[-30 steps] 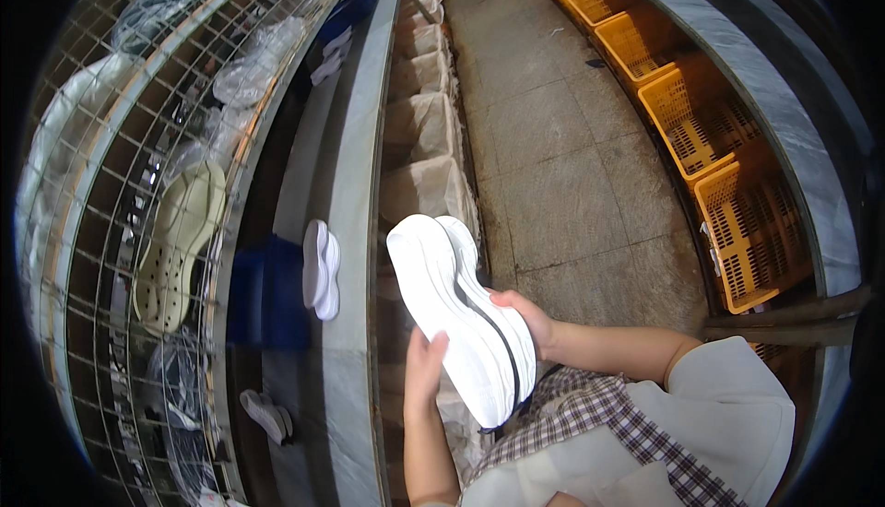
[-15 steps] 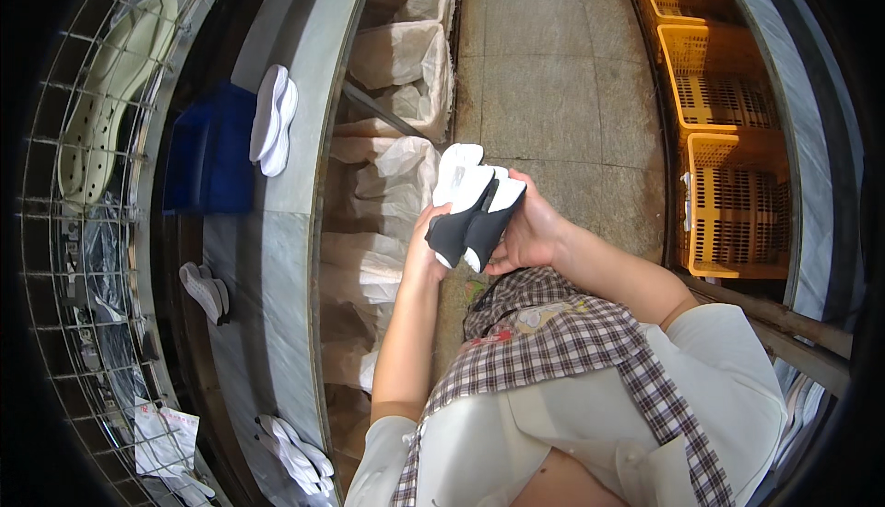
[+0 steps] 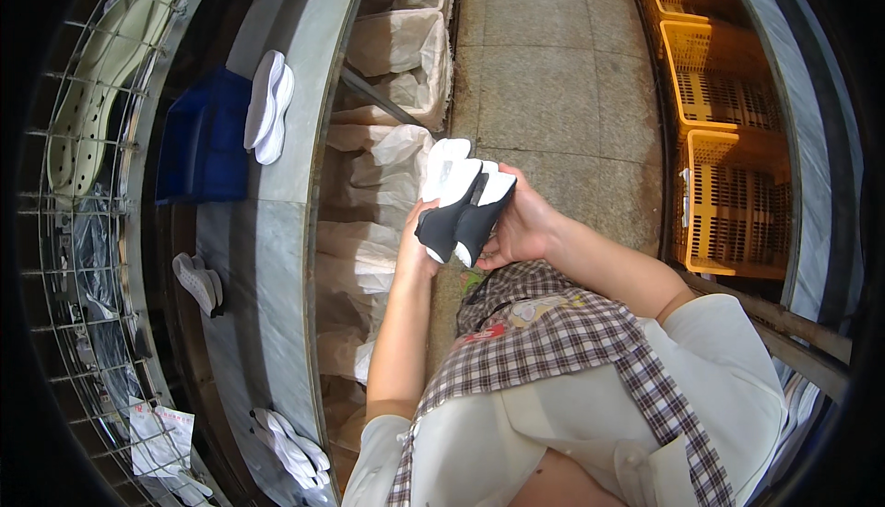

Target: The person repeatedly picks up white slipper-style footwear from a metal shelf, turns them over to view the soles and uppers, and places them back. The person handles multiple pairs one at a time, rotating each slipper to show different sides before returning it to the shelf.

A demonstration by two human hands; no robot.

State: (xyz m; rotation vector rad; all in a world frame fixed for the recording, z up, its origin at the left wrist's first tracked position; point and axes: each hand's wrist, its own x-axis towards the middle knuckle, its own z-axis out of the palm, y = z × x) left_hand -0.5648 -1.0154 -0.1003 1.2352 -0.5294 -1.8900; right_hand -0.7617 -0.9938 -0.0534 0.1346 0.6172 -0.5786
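Observation:
Both my hands hold a pair of black-and-white shoe soles [image 3: 476, 215] side by side in front of my apron. White ends point away from me, and black sections lie nearer. A further white piece [image 3: 446, 159] shows at the far left of the pair; how it joins them I cannot tell. My left hand [image 3: 415, 241] is closed on the left edge, its fingers partly hidden behind the soles. On the opposite edge, my right hand [image 3: 527, 226] grips with the thumb along the side and fingertips underneath.
At left, a grey bench [image 3: 267, 267] carries white soles [image 3: 270, 109] and a blue bin [image 3: 205, 143]. Lined bins [image 3: 406, 60] stand beside it. Yellow crates [image 3: 735, 198] line the right side of the tiled floor [image 3: 572, 92]. A green clog-shaped sole [image 3: 103, 92] lies behind wire mesh.
The whole scene has shifted slightly up and left in view. Both hands keep the same grip on the soles.

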